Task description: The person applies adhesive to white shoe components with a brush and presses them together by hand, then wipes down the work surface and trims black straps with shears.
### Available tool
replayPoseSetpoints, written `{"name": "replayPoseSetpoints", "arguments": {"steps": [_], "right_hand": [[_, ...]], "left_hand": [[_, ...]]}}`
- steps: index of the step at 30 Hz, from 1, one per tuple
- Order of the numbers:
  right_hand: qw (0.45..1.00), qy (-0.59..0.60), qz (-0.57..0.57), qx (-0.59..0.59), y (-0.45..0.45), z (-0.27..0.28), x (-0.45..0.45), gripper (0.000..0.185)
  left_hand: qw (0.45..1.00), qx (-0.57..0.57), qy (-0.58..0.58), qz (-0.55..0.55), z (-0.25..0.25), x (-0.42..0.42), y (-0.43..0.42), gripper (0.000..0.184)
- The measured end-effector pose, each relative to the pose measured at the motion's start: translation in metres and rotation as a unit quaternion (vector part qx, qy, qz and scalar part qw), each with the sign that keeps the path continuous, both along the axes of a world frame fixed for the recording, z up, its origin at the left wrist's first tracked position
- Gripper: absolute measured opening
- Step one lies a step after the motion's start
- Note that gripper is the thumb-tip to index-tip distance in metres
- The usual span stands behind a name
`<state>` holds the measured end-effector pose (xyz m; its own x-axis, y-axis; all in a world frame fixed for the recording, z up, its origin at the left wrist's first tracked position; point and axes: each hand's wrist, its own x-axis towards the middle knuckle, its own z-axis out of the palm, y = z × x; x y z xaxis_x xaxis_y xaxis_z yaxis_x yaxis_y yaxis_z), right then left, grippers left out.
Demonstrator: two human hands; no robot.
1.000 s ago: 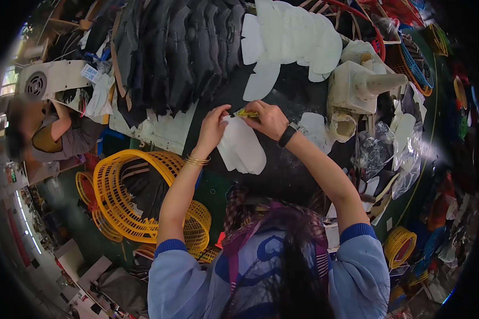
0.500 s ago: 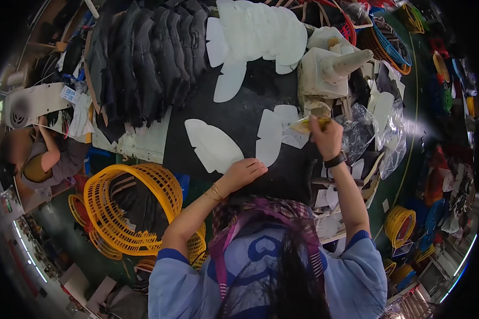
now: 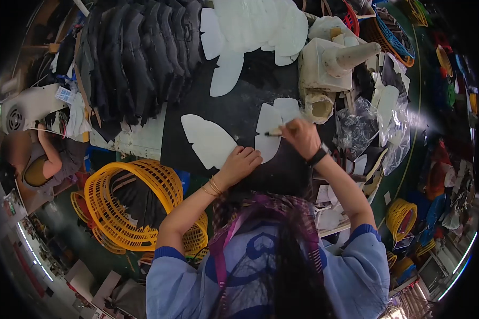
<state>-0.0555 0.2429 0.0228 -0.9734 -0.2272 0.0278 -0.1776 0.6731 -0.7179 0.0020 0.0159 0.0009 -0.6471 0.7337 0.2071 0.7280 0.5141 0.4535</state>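
My right hand (image 3: 302,139) grips a small brush (image 3: 274,132), its dark tip over a white curved cut piece (image 3: 267,118) on the black work surface (image 3: 213,101). Part of that piece lies behind the brush and hand. My left hand (image 3: 240,162) rests palm down with its fingers laid out, touching the lower edge of the curved piece and the corner of a larger white leaf-shaped piece (image 3: 207,139). Another white piece (image 3: 287,106) lies partly under the curved one. To the right stands an open-mouthed pale pot (image 3: 320,109), crusted round its rim.
Stacked dark padded pieces (image 3: 138,58) lie at the back left, beside overlapping white pieces (image 3: 261,26). A stained white box with a cone (image 3: 346,58) stands back right, near clear plastic bags (image 3: 396,138). A yellow basket (image 3: 133,207) sits lower left; a person (image 3: 48,159) is beyond.
My right hand has moved left from beside the pot, bringing the brush over the curved white piece. My left hand stays almost in place; the view has shifted slightly.
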Motion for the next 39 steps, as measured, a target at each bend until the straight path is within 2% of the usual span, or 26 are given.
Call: {"name": "replayPoseSetpoints", "arguments": {"steps": [1, 2, 4, 5, 7, 8, 9, 10, 13, 15, 17, 19, 20, 22, 23, 25, 26, 27, 29, 30, 31, 32, 33, 35, 39], "right_hand": [[0.999, 0.048, -0.01, 0.006, -0.001, 0.0, -0.025, 0.026], [0.995, 0.102, -0.018, 0.011, -0.001, 0.0, -0.045, 0.026], [0.99, 0.137, -0.025, 0.006, -0.002, 0.005, -0.064, 0.026], [0.994, 0.08, -0.06, -0.031, 0.003, 0.006, -0.065, 0.024], [0.98, -0.043, -0.155, -0.118, 0.014, 0.032, -0.058, 0.022], [0.982, -0.01, -0.157, -0.104, 0.024, 0.03, -0.053, 0.019], [0.976, -0.042, -0.167, -0.135, 0.026, 0.034, -0.045, 0.018], [0.967, -0.076, -0.178, -0.165, 0.027, 0.037, -0.037, 0.016], [0.961, -0.128, -0.113, -0.218, 0.011, 0.022, -0.02, 0.011], [0.966, -0.144, -0.027, -0.215, -0.014, 0.015, -0.02, 0.01], [0.963, -0.173, 0.028, -0.203, -0.047, 0.004, -0.017, 0.012], [0.961, -0.144, 0.086, -0.221, -0.083, 0.0, -0.02, 0.012], [0.959, -0.126, 0.111, -0.228, -0.099, -0.002, -0.024, 0.012], [0.951, -0.101, 0.135, -0.259, -0.129, -0.009, -0.03, 0.018], [0.953, -0.014, 0.175, -0.248, -0.142, -0.022, -0.034, 0.022], [0.962, -0.002, 0.233, -0.146, -0.14, -0.027, -0.021, 0.023], [0.961, 0.004, 0.262, -0.092, -0.135, -0.027, -0.013, 0.023], [0.953, 0.043, 0.284, -0.096, -0.123, -0.023, -0.001, 0.025], [0.938, 0.043, 0.333, -0.083, -0.094, -0.017, 0.021, 0.027], [0.934, 0.029, 0.345, -0.085, -0.079, -0.019, 0.03, 0.027], [0.934, -0.004, 0.347, -0.08, -0.069, -0.02, 0.031, 0.024], [0.934, -0.038, 0.346, -0.076, -0.064, -0.021, 0.033, 0.022], [0.944, -0.074, 0.313, -0.076, -0.068, -0.019, 0.026, 0.019], [0.974, 0.003, 0.218, -0.063, -0.09, -0.021, -0.004, 0.02], [0.98, 0.064, 0.173, -0.073, -0.139, -0.015, -0.063, 0.023]], "left_hand": [[1.0, 0.004, 0.023, -0.017, 0.003, -0.004, 0.002, 0.017], [0.999, 0.039, -0.003, -0.011, 0.004, -0.007, 0.003, 0.017], [0.993, 0.106, -0.047, -0.003, 0.018, -0.019, 0.001, 0.016], [0.974, 0.189, -0.083, 0.09, 0.032, -0.028, 0.002, 0.015], [0.919, 0.284, -0.133, 0.238, 0.073, -0.065, -0.009, 0.015], [0.904, 0.335, -0.083, 0.253, 0.088, -0.088, -0.016, 0.016], [0.883, 0.384, -0.033, 0.269, 0.099, -0.114, -0.02, 0.017], [0.887, 0.377, 0.013, 0.268, 0.113, -0.139, -0.017, 0.016], [0.889, 0.383, 0.141, 0.209, 0.104, -0.217, 0.007, 0.015], [0.923, 0.301, 0.185, 0.151, 0.081, -0.253, 0.024, 0.015], [0.973, 0.174, 0.133, 0.073, 0.042, -0.275, 0.028, 0.025], [0.993, 0.053, 0.108, 0.015, 0.034, -0.264, 0.019, 0.037], [0.996, 0.027, 0.074, 0.031, 0.036, -0.256, 0.01, 0.044], [0.985, 0.116, 0.039, 0.122, 0.049, -0.241, -0.011, 0.035], [0.972, 0.162, 0.021, 0.167, 0.055, -0.231, -0.023, 0.03], [0.965, 0.087, -0.074, 0.237, 0.069, -0.198, -0.06, 0.021], [0.965, 0.046, -0.073, 0.248, 0.068, -0.174, -0.078, 0.014], [0.963, 0.005, -0.072, 0.26, 0.061, -0.145, -0.094, 0.009], [0.925, -0.084, -0.183, 0.323, 0.05, -0.084, -0.111, 0.02], [0.925, -0.066, -0.158, 0.339, 0.043, -0.06, -0.11, 0.027], [0.924, -0.048, -0.134, 0.355, 0.038, -0.041, -0.108, 0.034], [0.924, -0.078, -0.155, 0.34, 0.032, -0.03, -0.106, 0.051], [0.927, -0.067, -0.14, 0.342, 0.024, -0.023, -0.105, 0.052], [0.933, -0.046, -0.101, 0.343, 0.01, -0.021, -0.104, 0.056], [0.934, -0.027, -0.132, 0.331, 0.009, -0.026, -0.103, 0.059]]}}
